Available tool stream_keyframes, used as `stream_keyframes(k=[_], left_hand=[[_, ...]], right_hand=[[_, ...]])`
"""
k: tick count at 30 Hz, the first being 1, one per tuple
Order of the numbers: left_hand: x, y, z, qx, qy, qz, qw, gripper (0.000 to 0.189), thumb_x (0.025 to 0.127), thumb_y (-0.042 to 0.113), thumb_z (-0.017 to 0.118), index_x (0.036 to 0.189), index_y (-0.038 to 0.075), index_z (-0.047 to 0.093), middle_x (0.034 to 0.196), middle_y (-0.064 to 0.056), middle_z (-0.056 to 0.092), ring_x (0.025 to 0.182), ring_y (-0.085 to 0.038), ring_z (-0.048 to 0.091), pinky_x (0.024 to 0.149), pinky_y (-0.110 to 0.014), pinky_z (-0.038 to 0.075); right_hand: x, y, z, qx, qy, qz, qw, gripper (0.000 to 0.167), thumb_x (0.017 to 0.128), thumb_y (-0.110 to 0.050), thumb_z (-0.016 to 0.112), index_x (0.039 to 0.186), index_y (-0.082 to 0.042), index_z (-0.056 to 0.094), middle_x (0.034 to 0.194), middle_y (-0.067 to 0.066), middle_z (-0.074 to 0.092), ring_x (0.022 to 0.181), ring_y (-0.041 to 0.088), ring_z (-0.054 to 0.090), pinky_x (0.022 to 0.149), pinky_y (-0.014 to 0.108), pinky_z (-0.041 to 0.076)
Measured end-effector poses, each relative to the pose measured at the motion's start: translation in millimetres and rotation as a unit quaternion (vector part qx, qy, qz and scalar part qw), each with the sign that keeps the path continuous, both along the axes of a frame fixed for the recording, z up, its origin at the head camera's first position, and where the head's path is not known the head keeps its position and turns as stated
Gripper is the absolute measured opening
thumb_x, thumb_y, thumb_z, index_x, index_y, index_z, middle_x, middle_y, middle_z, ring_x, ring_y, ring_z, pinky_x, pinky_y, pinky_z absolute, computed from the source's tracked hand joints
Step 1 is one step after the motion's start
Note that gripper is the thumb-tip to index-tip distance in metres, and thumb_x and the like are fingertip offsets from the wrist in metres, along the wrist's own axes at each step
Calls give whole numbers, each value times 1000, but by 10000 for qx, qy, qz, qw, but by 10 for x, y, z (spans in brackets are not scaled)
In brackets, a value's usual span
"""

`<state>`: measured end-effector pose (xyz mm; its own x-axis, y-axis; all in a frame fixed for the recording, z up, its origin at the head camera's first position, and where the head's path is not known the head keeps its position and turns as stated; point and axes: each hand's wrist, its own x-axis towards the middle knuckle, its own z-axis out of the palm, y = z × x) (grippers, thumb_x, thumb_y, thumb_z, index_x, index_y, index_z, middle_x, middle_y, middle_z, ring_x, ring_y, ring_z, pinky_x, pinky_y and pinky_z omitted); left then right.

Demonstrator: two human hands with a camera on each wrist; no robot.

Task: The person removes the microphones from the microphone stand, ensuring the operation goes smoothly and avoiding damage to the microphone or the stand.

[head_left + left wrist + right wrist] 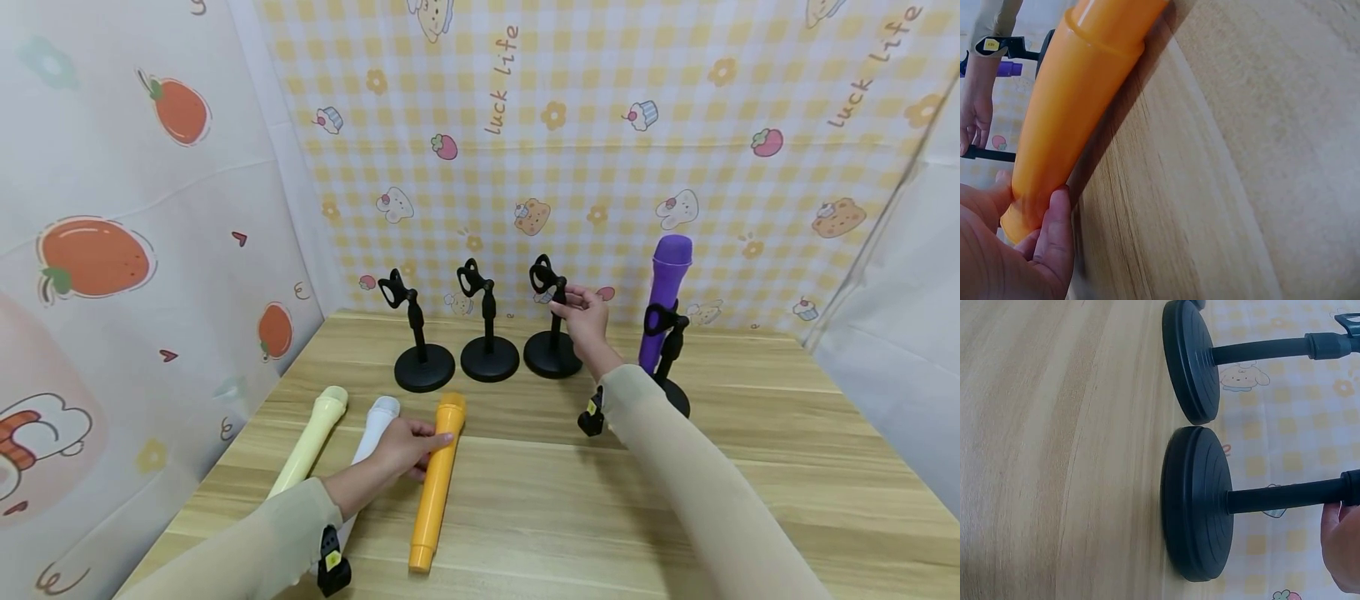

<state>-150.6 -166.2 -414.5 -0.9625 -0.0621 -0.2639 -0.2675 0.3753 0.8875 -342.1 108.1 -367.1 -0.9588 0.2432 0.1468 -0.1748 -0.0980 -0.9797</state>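
My left hand (405, 450) grips the orange microphone (433, 500) around its upper half, thumb on one side and fingers on the other. The left wrist view shows the same microphone (1079, 106) tilted off the wooden surface, over a shadow. My right hand (587, 321) pinches the upper pole of a black microphone stand (553, 354), just below its clip. In the right wrist view that stand's round base (1197, 506) is upright on the table, and only part of the hand (1342, 544) shows. The stand's clip holds nothing.
Two more black stands (423, 367) (490, 358) stand to the left with bare clips. A purple microphone (663, 283) leans upright at another stand (675, 396) on the right. White (375, 429) and pale yellow (311, 437) microphones lie at left on the wooden table (570, 517).
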Motion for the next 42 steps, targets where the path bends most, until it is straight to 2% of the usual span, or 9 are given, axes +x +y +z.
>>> stream_keyframes(k=[6, 34, 42], left_hand=[[-4, 9, 4, 16, 8, 16, 10000, 26, 88, 23, 75, 97, -1, 69, 75, -8, 62, 59, -15, 58, 49, -32, 55], [7, -14, 29, -115, 20, -72, 9999, 29, 88, 24, 75, 99, -2, 70, 73, -8, 63, 58, -15, 58, 49, -32, 55], [9, -22, 32, 21, 24, -102, 9999, 29, 88, 23, 74, 99, -3, 69, 74, -8, 66, 57, -14, 61, 48, -31, 55]], right_hand=[[-8, -3, -22, 142, -45, -27, 9999, 34, 83, -2, 77, 114, -5, 64, 103, 4, 62, 97, 18, 59, 85, 30, 51], [3, -9, -25, 19, -69, 98, 9999, 31, 86, -4, 74, 114, -6, 63, 105, 5, 62, 98, 18, 59, 86, 31, 51], [5, 5, -44, 20, -51, 135, 9999, 29, 86, -3, 73, 113, -7, 63, 102, 5, 61, 97, 18, 58, 87, 32, 50]])
